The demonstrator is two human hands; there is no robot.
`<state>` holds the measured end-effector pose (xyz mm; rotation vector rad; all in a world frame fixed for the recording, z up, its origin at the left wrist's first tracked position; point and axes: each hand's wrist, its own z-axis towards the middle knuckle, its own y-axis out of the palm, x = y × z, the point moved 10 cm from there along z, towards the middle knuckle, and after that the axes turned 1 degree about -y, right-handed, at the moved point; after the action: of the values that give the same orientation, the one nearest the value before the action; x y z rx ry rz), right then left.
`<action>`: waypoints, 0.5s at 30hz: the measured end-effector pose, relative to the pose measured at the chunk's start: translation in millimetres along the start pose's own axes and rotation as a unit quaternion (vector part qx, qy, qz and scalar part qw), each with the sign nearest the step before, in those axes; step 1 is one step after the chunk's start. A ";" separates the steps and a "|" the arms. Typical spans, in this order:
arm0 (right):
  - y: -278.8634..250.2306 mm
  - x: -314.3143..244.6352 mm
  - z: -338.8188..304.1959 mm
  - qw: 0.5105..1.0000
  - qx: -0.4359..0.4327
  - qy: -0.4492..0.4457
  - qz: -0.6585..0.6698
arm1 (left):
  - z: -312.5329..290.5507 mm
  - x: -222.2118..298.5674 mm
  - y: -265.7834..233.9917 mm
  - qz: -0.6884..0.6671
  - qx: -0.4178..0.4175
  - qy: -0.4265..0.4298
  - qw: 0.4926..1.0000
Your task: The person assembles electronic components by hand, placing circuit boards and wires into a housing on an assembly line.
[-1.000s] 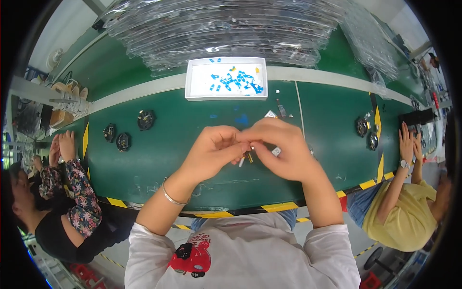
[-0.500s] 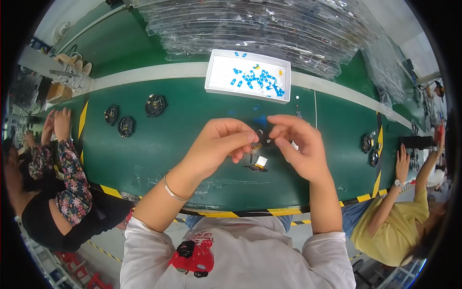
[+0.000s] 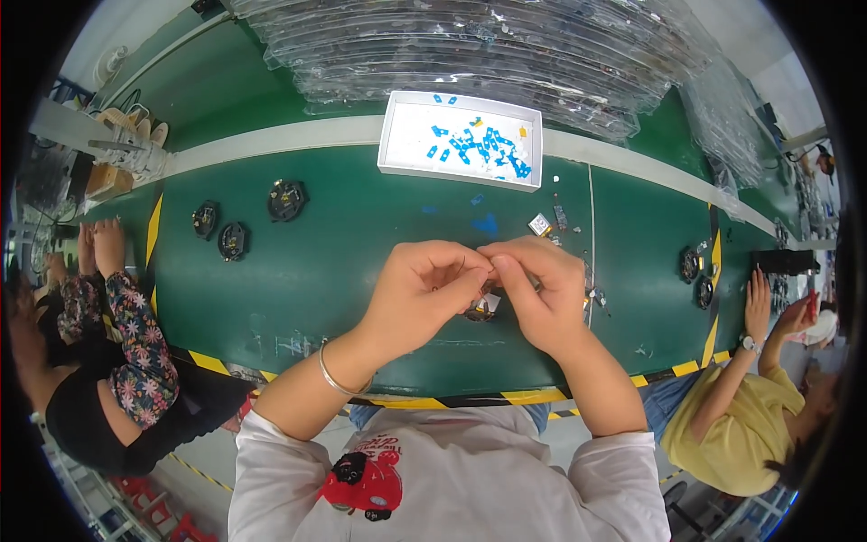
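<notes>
Many blue pieces (image 3: 521, 168) inside white box (image 3: 406, 135), beyond both hands (image 3: 429, 294) (image 3: 546, 294).

One left hand (image 3: 424, 289), one right hand (image 3: 546, 289), one white box (image 3: 406, 149), six round black cases (image 3: 287, 200).
Three cases sit on the left of the worktop (image 3: 316, 280), two on the right, and one, partly hidden, below the hands. The box holds two yellow bits (image 3: 523, 132) and well over a dozen blue pieces (image 3: 440, 131), too overlapped for an exact count. Three blue patches (image 3: 488, 223) and one loose silver pack (image 3: 539, 224) show on the worktop. There is one stack of clear trays (image 3: 470, 54), its layers uncountable, one bracelet (image 3: 325, 366), one wristwatch (image 3: 749, 343) and one black block (image 3: 784, 262). Two co-workers (image 3: 750, 420) show plainly, one each side.
</notes>
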<state>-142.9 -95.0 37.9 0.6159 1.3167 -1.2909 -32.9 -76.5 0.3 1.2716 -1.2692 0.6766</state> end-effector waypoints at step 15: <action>-6.1 -39.8 -1.0 0.967 0.081 -0.174 -0.166 | -2.2 7.1 -9.5 0.060 0.064 0.068 0.994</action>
<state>-139.8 -82.7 76.2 0.2635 1.0564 -1.7073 -21.7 -78.5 4.4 1.2363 -1.2119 0.9284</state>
